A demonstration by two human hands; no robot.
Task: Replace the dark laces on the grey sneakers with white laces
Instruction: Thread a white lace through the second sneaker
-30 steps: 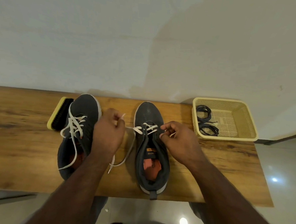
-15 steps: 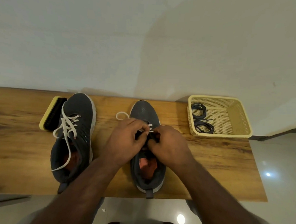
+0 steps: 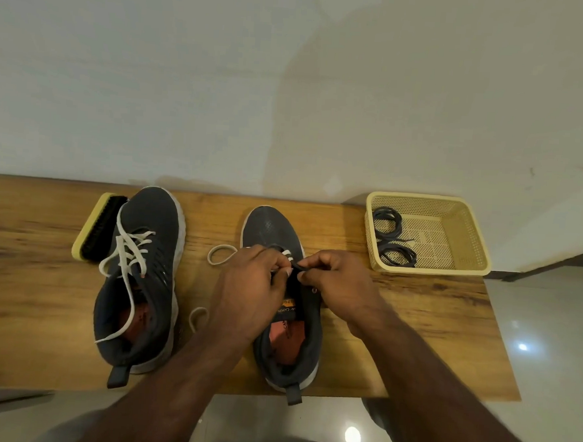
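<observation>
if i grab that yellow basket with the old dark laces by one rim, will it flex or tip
The yellow basket is perforated plastic, so it is probably light and may flex a little. The dark laces lie coiled at its left end; they look floppy and light, so they would likely slide rather than tip it.

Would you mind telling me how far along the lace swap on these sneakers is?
Done: both dark laces lie coiled in the yellow basket, and the left sneaker carries a white lace, untied. In hand: the left hand and right hand work a white lace at the right sneaker. Left: its remaining eyelets.
</observation>
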